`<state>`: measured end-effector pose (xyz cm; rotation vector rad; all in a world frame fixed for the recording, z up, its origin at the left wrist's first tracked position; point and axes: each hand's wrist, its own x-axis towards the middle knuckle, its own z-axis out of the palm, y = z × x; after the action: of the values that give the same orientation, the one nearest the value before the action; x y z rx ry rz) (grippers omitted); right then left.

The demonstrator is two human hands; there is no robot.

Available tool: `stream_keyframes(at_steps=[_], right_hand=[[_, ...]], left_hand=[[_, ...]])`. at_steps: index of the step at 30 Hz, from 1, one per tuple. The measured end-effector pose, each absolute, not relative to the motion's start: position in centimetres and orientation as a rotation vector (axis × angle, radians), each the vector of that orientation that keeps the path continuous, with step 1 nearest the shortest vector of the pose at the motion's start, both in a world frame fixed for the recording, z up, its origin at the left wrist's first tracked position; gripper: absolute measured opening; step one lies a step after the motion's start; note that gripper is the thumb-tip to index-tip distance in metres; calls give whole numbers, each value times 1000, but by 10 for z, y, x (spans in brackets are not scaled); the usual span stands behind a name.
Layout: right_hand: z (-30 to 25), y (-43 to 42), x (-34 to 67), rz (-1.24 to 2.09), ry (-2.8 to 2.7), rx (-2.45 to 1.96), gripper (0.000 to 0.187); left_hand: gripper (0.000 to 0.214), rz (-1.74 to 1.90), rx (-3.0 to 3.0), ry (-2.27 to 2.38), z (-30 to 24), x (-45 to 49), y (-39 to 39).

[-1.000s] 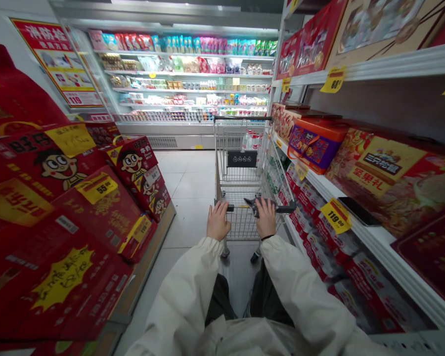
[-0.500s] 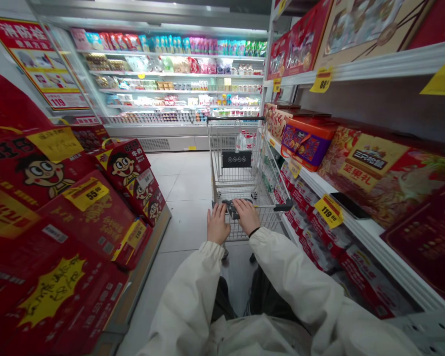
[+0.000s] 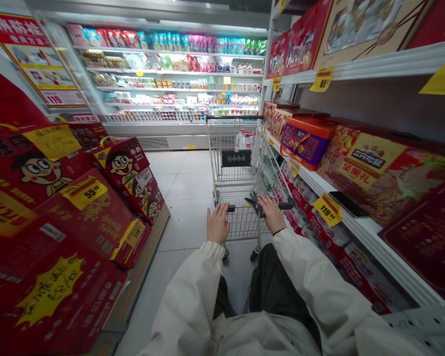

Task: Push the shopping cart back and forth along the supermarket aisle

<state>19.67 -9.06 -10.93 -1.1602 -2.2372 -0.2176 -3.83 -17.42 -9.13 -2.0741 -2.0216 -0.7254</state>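
Observation:
My left hand rests over the left end of the shopping cart's handle, fingers bent across the bar and thumb to the side. Near the handle's right end, my right hand is closed over a dark grey piece lying across the bar. Its shape is mostly hidden under the fingers, and its kind I cannot make out. The wire shopping cart stands straight ahead of me, with a dark sign panel inside. White bottles with red labels show toward its far end.
Red milk gift boxes are stacked on a low platform at left. Close along the cart's right side runs a shelf with gift boxes, a purple-orange box and a dark phone-like slab. A lit refrigerated case spans the far end.
My right hand has slid right along the handle, away from my left hand, and the dark grey piece has moved with it. My left hand stays at the left end.

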Motion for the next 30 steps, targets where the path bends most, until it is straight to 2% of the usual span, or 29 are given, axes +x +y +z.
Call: stream_keyframes(at_steps=[6,12,19,25,30], right_hand=[[-113,-88,225,-167,-2080,-1317,69],[-119,-98,156,-152,-2057,-1293,70],[-115,-109,98,-114,-2197,-1033,68],[-113,-103,138,-169,-2336,-844,67],[-116,-94,198,-204,-2266,-992,75]], left_hand=[[72,-784,-2087,-2034,-93,-29,-173],[73,-812,-2065,-2072,-91,-23,-174],[72,-741,-2055,-2090,-90,-33,-175],[73,-716,-2050,-2074,-88,-42,-178],[71,-744,-2056,-2080,-88,-39,-178]])
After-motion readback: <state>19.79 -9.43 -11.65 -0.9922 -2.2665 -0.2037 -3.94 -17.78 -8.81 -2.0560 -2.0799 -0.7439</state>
